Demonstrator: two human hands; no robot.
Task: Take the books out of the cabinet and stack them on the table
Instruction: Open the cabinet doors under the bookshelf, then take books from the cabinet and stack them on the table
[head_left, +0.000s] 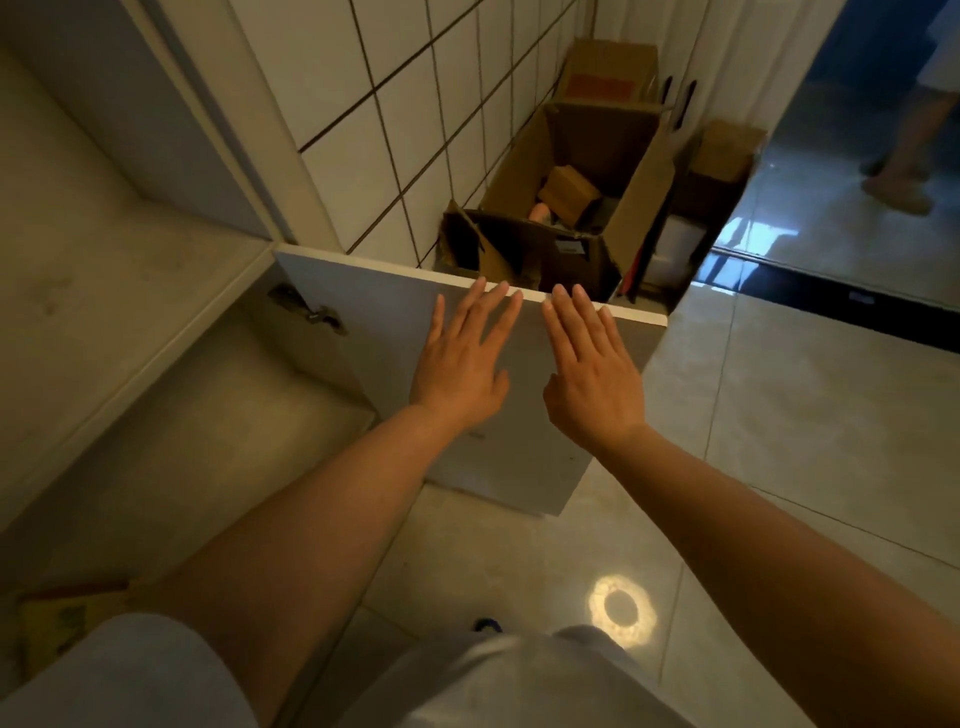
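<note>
Near edge: grey-clad legs are seen at the bottom, with a round light reflection (621, 609) on the glossy floor tiles (779, 415) just ahead of them. At the lower left corner, a colourful flat item (57, 621) is partly seen; whether it is one of the books cannot be told.

Both forearms are extended forward. The left hand (460, 364) and right hand (592, 369) are laid flat, fingers spread, against the inner face of the open cabinet door (374, 332). Nothing is gripped by either hand. The two hands are kept side by side, close but not touching, with fingertips reaching the door's top edge. A hinge (306, 309) is seen on the door's inner side at left.

To the left, the cabinet (104, 291) interior is exposed: shelves are seen bare, no books are visible inside it.

Beyond the door, an open cardboard box (582, 171) with small items is set against the white tiled wall (395, 119), more cartons stacked behind it. Far right, another person's legs (904, 150) are seen through a doorway.
</note>
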